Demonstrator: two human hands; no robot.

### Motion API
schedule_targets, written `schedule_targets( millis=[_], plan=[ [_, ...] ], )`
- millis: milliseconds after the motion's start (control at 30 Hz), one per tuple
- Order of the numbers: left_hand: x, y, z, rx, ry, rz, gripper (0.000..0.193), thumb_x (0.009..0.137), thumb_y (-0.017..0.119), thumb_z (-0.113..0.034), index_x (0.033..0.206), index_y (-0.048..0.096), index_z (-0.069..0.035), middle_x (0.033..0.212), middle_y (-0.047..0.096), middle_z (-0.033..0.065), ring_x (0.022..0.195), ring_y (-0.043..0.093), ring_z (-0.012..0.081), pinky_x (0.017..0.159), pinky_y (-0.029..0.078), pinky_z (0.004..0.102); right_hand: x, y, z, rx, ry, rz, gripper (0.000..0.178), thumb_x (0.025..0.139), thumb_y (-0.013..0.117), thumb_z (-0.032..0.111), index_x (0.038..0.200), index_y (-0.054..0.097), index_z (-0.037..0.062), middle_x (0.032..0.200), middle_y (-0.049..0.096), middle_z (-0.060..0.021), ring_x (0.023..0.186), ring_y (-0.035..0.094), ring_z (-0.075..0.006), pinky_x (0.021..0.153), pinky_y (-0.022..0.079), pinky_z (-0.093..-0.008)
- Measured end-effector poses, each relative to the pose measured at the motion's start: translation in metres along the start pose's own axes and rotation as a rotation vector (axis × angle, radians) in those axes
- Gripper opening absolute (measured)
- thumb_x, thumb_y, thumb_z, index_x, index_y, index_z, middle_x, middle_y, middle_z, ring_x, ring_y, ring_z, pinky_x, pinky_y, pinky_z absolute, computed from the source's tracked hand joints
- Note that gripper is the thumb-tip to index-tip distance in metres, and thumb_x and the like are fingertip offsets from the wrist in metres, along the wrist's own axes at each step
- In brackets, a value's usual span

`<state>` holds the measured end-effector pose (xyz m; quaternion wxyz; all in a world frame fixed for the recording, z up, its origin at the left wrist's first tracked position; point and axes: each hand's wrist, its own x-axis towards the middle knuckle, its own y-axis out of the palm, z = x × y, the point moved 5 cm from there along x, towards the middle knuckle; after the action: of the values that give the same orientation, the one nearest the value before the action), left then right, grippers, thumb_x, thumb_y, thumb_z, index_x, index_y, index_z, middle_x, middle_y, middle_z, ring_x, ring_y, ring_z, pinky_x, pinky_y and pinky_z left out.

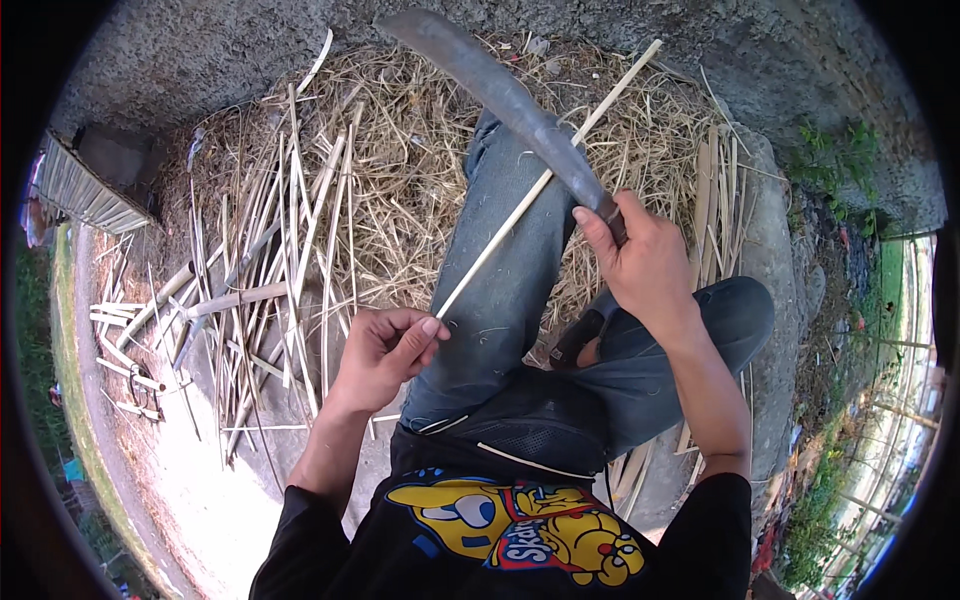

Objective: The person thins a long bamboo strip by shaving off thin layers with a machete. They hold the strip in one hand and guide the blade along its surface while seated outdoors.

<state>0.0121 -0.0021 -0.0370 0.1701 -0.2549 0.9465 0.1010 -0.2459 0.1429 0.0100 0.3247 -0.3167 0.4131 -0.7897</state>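
Note:
My left hand (392, 350) pinches the near end of a long, pale bamboo strip (495, 240). The strip slants up and to the right across my jeans-covered thigh, its far end over the shavings. My right hand (645, 255) is closed around the handle of a machete (500, 98), whose broad dark blade points up and to the left. The blade crosses the strip over my knee; whether its edge touches the strip I cannot tell. Part of the handle is hidden by my right fingers.
Thin shavings (390, 160) cover the ground around my legs. Many split bamboo pieces (290, 230) lie in a heap on the left, with more strips (715, 200) on the right. A rough wall (240, 70) runs along the far side. A slatted bamboo panel (85, 190) stands far left.

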Motion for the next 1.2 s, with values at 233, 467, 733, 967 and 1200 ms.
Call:
schedule_targets(
  millis=[233, 467, 733, 967, 1200],
  plan=[
    [0.010, 0.010, 0.005, -0.017, -0.018, 0.061, 0.024, 0.104, 0.062, -0.018, 0.097, 0.072, 0.003, 0.066, 0.059, -0.0006, 0.052, 0.045, 0.0019, 0.046, 0.032, 0.0191, -0.053, 0.026, 0.057, -0.035, -0.272, 0.237, 0.050, 0.091, 0.069, 0.055, 0.094, 0.059, 0.0062, 0.066, 0.063, -0.0123, 0.056, 0.066, -0.0356, 0.050, 0.051, -0.0458],
    [-0.020, -0.029, 0.024, -0.023, -0.043, 0.049, 0.023, 0.103, 0.062, -0.016, 0.097, 0.072, 0.004, 0.065, 0.059, 0.0007, 0.051, 0.043, 0.0030, 0.046, 0.030, 0.0200, 0.028, -0.031, -0.046, 0.076, 0.209, -0.042, 0.051, 0.100, 0.060, 0.050, 0.092, 0.062, 0.0000, 0.060, 0.060, -0.0157, 0.054, 0.063, -0.0347, 0.051, 0.045, -0.0449],
    [-0.006, -0.025, 0.002, 0.073, 0.050, -0.004, 0.023, 0.105, 0.057, -0.011, 0.112, 0.070, 0.006, 0.075, 0.065, 0.0037, 0.056, 0.045, 0.0037, 0.050, 0.035, 0.0201, 0.018, -0.033, -0.078, 0.303, 0.292, -0.170, 0.053, 0.103, 0.057, 0.050, 0.085, 0.063, 0.0005, 0.058, 0.051, -0.0036, 0.052, 0.046, -0.0120, 0.051, 0.037, -0.0320],
    [0.014, 0.009, -0.027, 0.108, 0.148, 0.017, 0.026, 0.103, 0.054, -0.002, 0.124, 0.065, 0.007, 0.085, 0.069, 0.0063, 0.063, 0.047, 0.0057, 0.055, 0.037, 0.0206, -0.025, 0.014, 0.015, 0.169, -0.073, 0.125, 0.052, 0.095, 0.064, 0.054, 0.089, 0.060, 0.0027, 0.057, 0.060, -0.0156, 0.055, 0.067, -0.0368, 0.048, 0.050, -0.0477],
    [0.018, 0.017, -0.017, 0.071, 0.240, -0.073, 0.015, 0.099, 0.062, -0.004, 0.108, 0.068, 0.007, 0.084, 0.074, 0.0108, 0.056, 0.049, 0.0056, 0.050, 0.039, 0.0213, -0.044, 0.015, 0.043, -0.112, -0.226, 0.170, 0.054, 0.093, 0.064, 0.058, 0.093, 0.060, 0.0046, 0.066, 0.066, -0.0135, 0.057, 0.070, -0.0335, 0.049, 0.055, -0.0433]
  ],
)
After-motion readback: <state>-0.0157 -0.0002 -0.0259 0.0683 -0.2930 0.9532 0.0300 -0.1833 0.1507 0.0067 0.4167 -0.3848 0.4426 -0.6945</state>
